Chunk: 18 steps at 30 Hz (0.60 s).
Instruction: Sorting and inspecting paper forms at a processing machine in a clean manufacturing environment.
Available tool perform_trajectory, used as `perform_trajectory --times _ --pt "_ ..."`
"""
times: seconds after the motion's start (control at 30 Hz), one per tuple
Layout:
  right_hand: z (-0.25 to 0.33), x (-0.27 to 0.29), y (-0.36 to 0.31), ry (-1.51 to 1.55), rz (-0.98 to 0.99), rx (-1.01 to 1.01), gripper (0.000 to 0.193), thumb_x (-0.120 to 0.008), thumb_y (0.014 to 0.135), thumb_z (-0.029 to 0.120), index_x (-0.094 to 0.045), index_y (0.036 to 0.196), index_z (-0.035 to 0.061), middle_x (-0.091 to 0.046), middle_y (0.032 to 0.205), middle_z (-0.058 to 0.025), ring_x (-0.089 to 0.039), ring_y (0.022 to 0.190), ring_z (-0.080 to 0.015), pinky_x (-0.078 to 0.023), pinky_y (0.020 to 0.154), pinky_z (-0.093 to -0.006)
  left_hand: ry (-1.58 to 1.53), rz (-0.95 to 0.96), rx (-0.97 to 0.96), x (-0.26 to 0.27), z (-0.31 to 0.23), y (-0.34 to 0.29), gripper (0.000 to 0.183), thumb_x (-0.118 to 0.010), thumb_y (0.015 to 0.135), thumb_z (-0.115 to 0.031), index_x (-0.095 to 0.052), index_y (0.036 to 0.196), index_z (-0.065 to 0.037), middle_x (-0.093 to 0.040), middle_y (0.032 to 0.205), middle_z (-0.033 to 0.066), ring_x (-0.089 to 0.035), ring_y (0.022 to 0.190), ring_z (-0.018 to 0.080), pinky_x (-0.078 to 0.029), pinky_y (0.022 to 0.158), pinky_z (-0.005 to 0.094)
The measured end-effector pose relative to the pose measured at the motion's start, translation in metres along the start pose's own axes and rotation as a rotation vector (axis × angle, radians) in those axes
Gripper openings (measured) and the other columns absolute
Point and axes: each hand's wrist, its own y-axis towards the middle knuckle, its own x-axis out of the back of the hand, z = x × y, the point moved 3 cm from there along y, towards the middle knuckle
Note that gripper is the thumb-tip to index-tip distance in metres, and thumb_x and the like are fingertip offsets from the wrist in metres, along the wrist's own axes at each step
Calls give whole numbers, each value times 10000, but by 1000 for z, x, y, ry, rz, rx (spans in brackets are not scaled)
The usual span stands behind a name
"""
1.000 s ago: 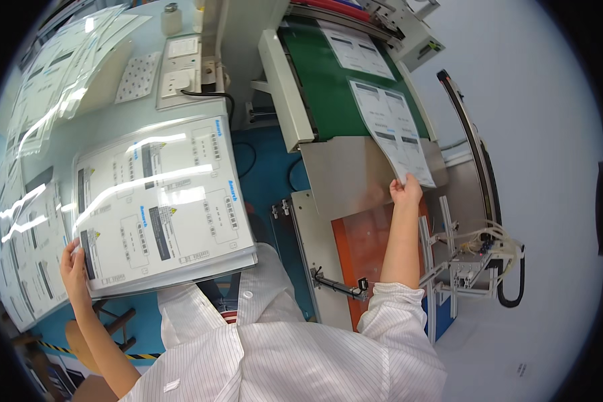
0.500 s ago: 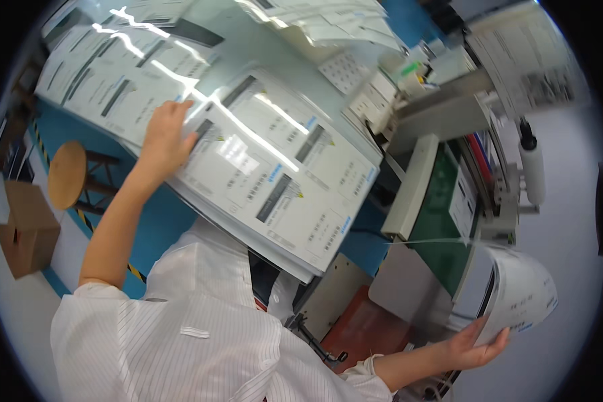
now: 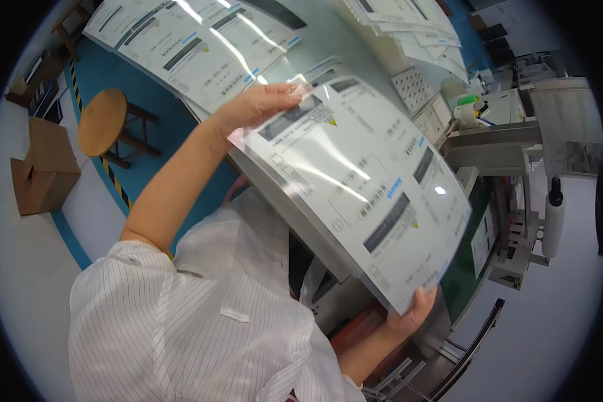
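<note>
A glossy, clear-backed printed sheet (image 3: 355,194), with repeated label blocks and dark bars, is held raised and slightly bowed in front of me. My left hand (image 3: 258,110) pinches its upper left corner, the thumb on top. At the lower right corner my right hand (image 3: 414,315) grips the edge, its fingers partly hidden by the sheet. Below it, the stack of sheets on the table is mostly covered. To the upper left lies another pile of printed sheets (image 3: 201,57), just beyond my left hand.
More sheets (image 3: 415,23) lie in a pile at the far side. A machine with a green bed (image 3: 459,288) and a white roller (image 3: 551,224) stands at right. On the left are a wooden stool (image 3: 104,124) and a cardboard box (image 3: 50,167).
My right hand has come in from the far right, where it held a curled sheet. The sheet is now spread between both hands, and my left hand has lifted from the stack to its corner.
</note>
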Motion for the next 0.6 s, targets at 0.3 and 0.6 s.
perform_trajectory --times 0.3,0.6 --pt "-77 0 -9 -272 -224 -386 163 -533 974 172 -579 1029 25 -658 801 -10 -567 566 -33 -409 430 -183 794 -285 50 43 -5 7 305 -637 885 -160 -647 1148 -5 -637 842 14 -569 731 65 -463 659 207" --pt "-74 -5 -10 -325 -262 -343 241 -504 992 202 -591 1096 3 -651 819 -11 -532 559 -31 -392 440 -185 858 -283 15 42 -4 9 330 -605 928 -192 -615 1219 -36 -669 950 30 -615 809 66 -499 732 204"
